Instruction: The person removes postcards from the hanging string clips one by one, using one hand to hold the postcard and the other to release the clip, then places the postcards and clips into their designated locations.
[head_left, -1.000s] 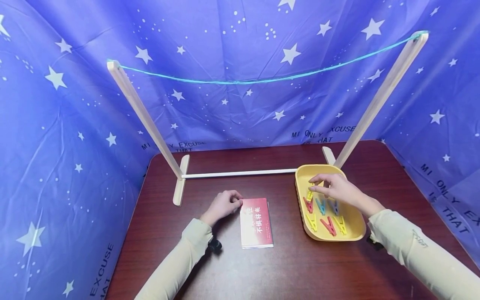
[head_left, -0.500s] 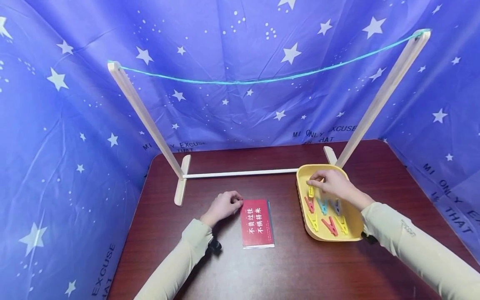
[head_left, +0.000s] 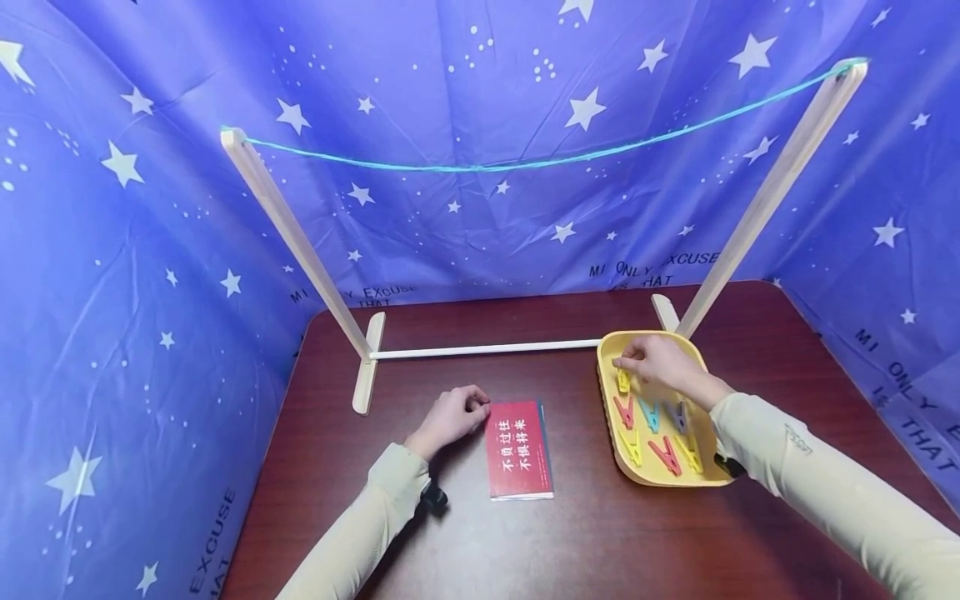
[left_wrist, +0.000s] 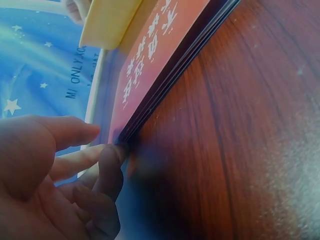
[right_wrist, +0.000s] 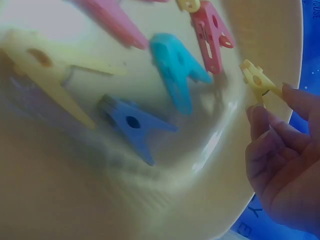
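My right hand point(head_left: 663, 364) is inside a yellow tray point(head_left: 634, 478), pinching a yellow clothespin point(right_wrist: 259, 81) between thumb and fingers. The right wrist view has it held by its handle ends, jaw end pointing away. Several other clothespins lie in the tray, including a red one point(head_left: 664, 456), a turquoise one point(head_left: 649, 416) and a blue one point(right_wrist: 136, 122). My left hand point(head_left: 450, 418) rests on the table beside a red stack of cards point(head_left: 519, 450) with white characters. In the left wrist view a fingertip touches the stack's corner, while the thumb stays apart from it.
Behind stands a wooden frame with a left post point(head_left: 296, 242), a right post point(head_left: 776, 192) and a white lower rod point(head_left: 487, 348). A turquoise cord point(head_left: 480, 168) sags between the post tops. The tray stands by the right post's foot. A blue star-printed curtain point(head_left: 450, 83) surrounds the table.
My right hand has moved slightly farther back and lifted the yellow clothespin a little within the tray. The left hand stays by the cards. The whole view has shifted slightly.
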